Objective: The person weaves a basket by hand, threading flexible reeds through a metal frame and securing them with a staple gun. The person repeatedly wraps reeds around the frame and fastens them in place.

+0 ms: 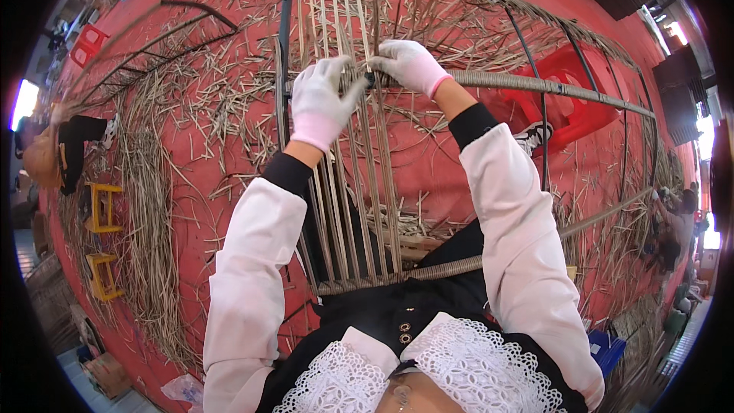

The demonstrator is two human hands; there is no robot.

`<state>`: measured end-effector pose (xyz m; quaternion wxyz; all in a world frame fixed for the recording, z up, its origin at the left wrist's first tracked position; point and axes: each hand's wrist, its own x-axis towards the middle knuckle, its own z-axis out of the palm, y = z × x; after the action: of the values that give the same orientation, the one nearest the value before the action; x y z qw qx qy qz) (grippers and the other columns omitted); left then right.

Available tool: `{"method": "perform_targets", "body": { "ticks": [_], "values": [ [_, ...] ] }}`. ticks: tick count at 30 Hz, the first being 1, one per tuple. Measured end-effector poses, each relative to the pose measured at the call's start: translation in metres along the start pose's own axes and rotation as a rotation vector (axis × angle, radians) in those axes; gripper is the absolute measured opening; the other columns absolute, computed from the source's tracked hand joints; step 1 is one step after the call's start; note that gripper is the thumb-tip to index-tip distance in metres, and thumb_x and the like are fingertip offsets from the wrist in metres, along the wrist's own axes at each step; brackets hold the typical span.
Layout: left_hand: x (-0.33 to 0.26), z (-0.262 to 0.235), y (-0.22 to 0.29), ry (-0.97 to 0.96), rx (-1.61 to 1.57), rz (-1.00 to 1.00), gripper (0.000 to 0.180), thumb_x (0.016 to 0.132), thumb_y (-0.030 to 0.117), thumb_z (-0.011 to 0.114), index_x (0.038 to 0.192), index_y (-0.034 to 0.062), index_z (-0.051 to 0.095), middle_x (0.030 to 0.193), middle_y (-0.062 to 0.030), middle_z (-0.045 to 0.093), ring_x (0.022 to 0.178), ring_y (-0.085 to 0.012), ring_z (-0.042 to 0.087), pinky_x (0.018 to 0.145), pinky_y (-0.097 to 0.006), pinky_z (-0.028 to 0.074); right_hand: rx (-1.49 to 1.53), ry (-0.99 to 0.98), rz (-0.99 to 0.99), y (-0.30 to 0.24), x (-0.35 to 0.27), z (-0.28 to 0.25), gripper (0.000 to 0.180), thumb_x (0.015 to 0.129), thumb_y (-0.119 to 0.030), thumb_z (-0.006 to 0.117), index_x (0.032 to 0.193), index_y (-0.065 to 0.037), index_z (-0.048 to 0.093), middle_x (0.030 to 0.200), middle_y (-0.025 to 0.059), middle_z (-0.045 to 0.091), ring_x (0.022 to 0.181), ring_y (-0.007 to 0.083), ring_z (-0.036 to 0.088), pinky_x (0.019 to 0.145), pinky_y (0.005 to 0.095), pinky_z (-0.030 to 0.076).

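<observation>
A metal frame (286,38) stands before me, with pale flat plant-fibre strands (334,183) stretched lengthwise on its left part. My left hand (317,103), in a white glove with a pink cuff, lies over the strands at the wrapped crossbar (497,79); its thumb stands apart from its fingers. Close by on the right, my right hand (411,66), gloved alike, pinches a fibre strip (375,11) that rises upright past the frame's far edge. A small dark piece (370,79) sits on the crossbar between the hands. My right fingertips are partly hidden.
Loose fibre scraps litter the red floor (206,218). A red plastic stool (569,103) lies beneath the frame's right part. Long fibre bundles (149,245) and yellow stools (103,208) are at left, near another person (73,149). A second frame (164,42) stands far left.
</observation>
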<state>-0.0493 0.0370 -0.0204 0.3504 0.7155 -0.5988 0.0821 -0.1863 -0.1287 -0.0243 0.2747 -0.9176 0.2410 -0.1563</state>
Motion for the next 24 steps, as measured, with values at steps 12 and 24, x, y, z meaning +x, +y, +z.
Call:
{"method": "perform_targets", "body": {
  "ticks": [12, 24],
  "values": [
    [0.036, 0.029, -0.013, -0.371, -0.079, 0.199, 0.043, 0.08, 0.046, 0.073, 0.105, 0.0101, 0.074, 0.104, -0.0063, 0.071, 0.1, -0.0257, 0.064, 0.097, -0.039, 0.042, 0.045, 0.487, 0.015, -0.034, -0.026, 0.007, 0.023, 0.096, -0.022, 0.056, 0.095, -0.004, 0.071, 0.093, 0.0182, 0.069, 0.092, 0.0376, 0.066, 0.082, 0.0417, 0.054],
    [0.047, 0.016, -0.013, -0.468, -0.229, 0.38, 0.038, 0.085, 0.024, 0.069, 0.12, 0.0092, 0.069, 0.102, -0.0131, 0.066, 0.097, -0.0329, 0.061, 0.089, -0.042, 0.049, 0.181, 0.163, 0.11, -0.009, -0.087, 0.064, 0.014, 0.094, -0.018, 0.057, 0.092, -0.004, 0.061, 0.088, 0.02, 0.063, 0.087, 0.0439, 0.057, 0.079, 0.0504, 0.048]
  ]
}}
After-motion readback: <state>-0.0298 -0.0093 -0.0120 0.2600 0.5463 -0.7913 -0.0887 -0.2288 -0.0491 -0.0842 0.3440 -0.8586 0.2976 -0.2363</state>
